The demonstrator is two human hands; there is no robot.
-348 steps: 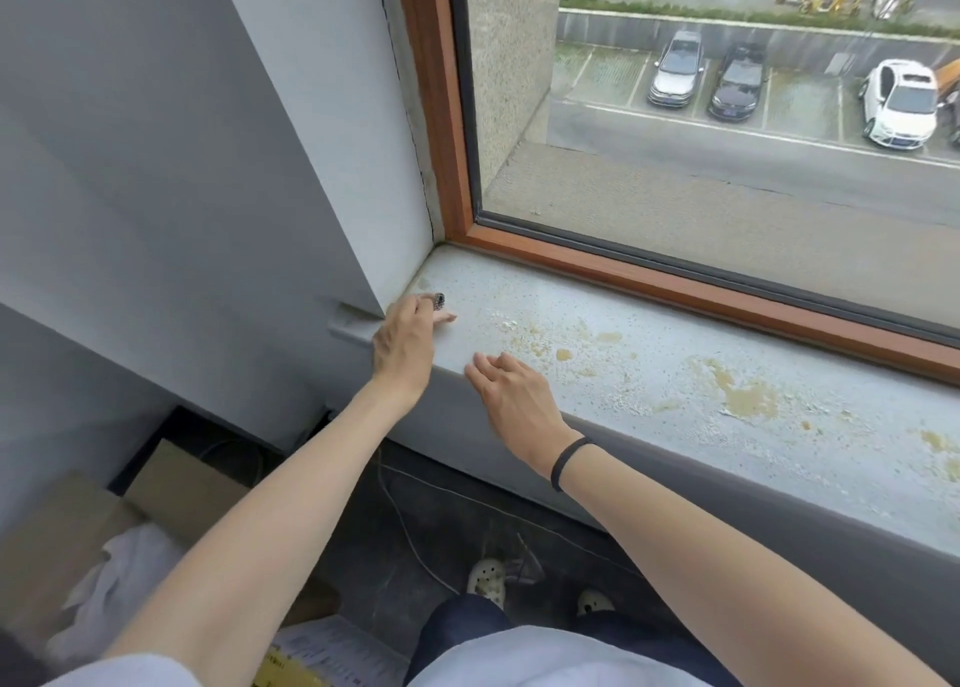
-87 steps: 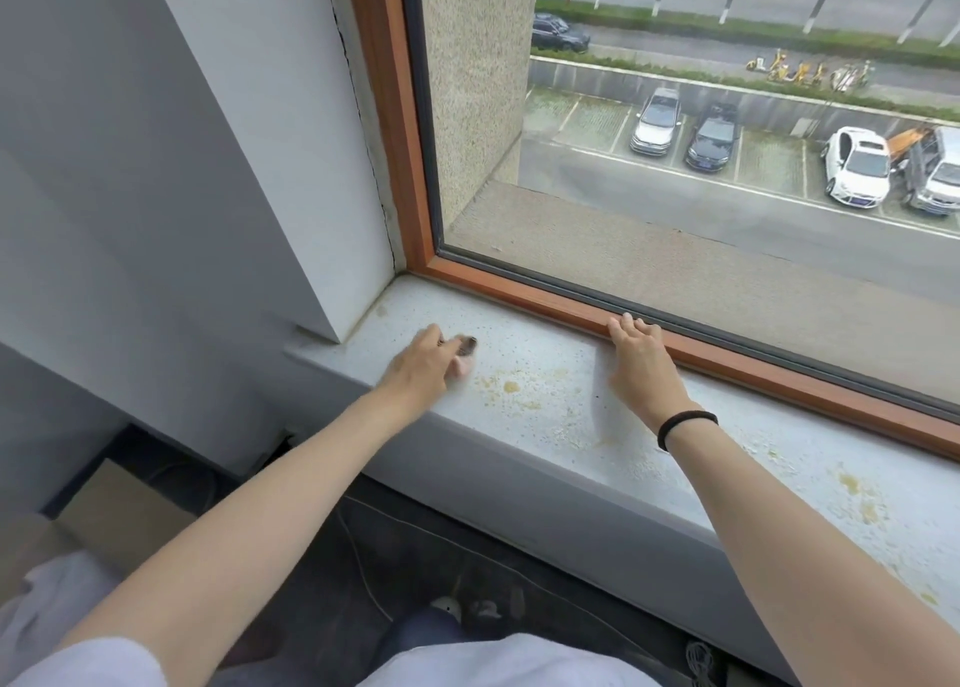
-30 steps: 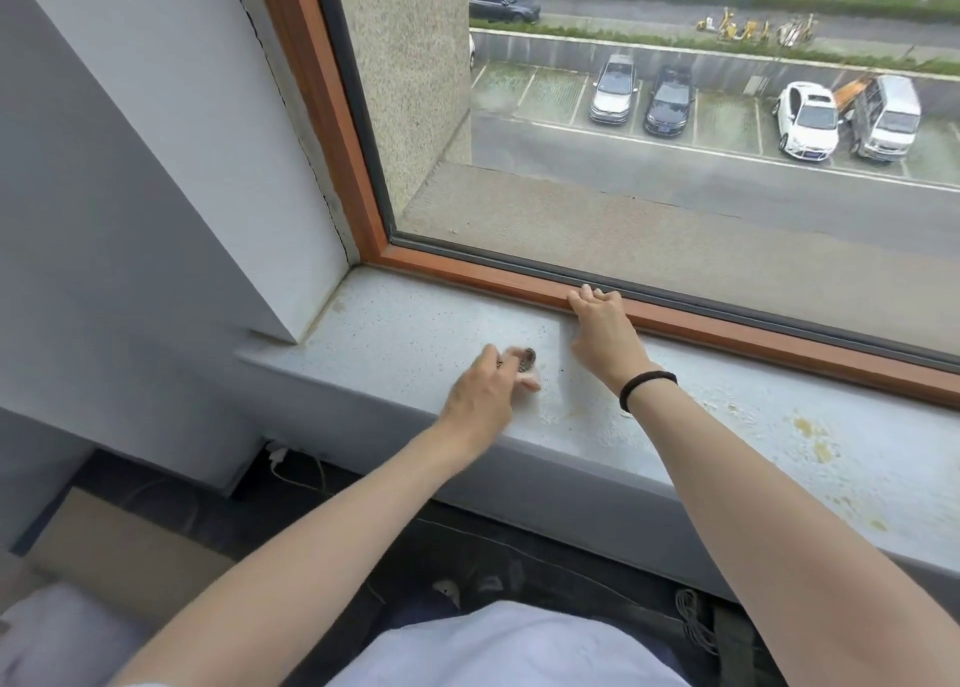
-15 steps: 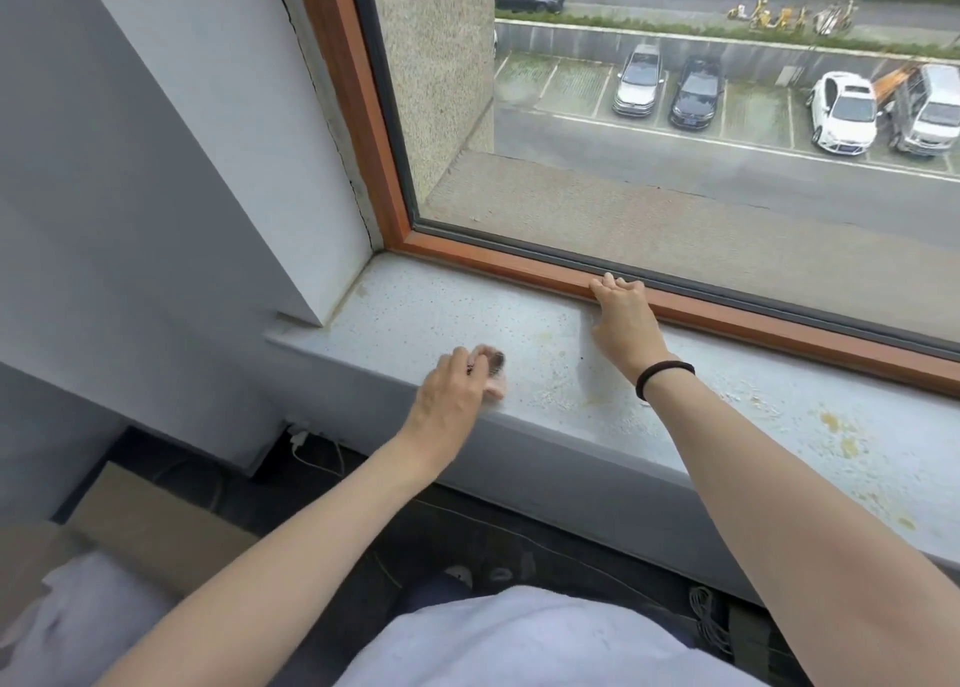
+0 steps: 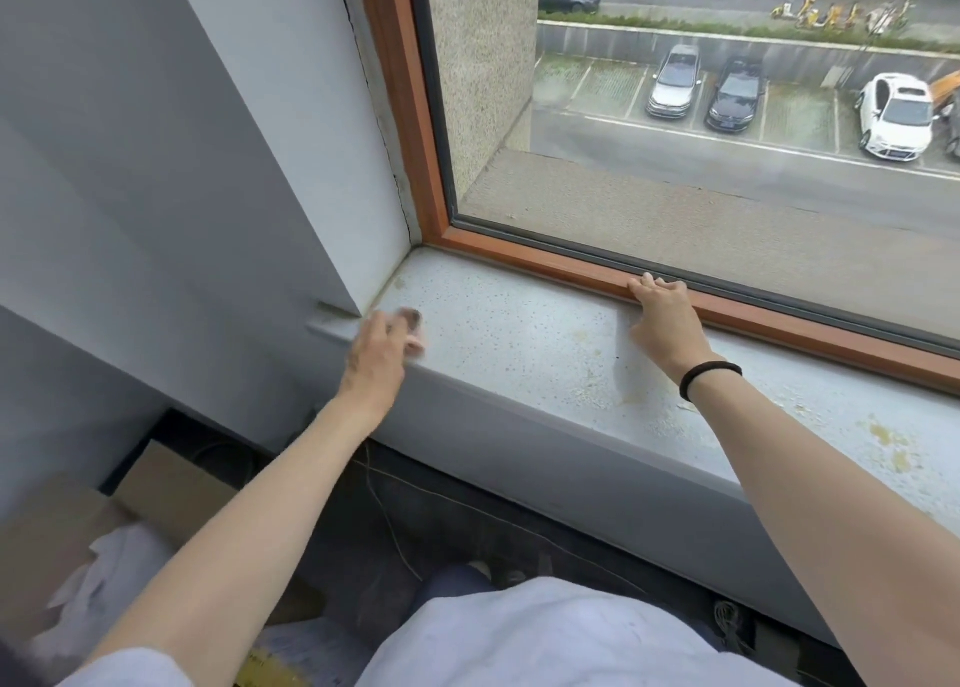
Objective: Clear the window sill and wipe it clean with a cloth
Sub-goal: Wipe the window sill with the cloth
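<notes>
The grey speckled window sill runs from the left wall corner toward the lower right. My left hand, blurred by motion, presses a small soiled white cloth onto the sill's left end near the front edge. Most of the cloth is hidden under the fingers. My right hand, with a black band on its wrist, rests on the sill with its fingertips hooked over the wooden window frame. Yellowish stains remain on the sill to the right of that hand.
The white wall reveal closes off the sill on the left. On the floor below lie a cardboard box with white paper and a thin cable. The window pane shows a car park outside.
My left hand has swept the cloth leftward along the sill's front toward the wall corner. My right hand has stayed on the wooden frame. The stains by the left end are gone.
</notes>
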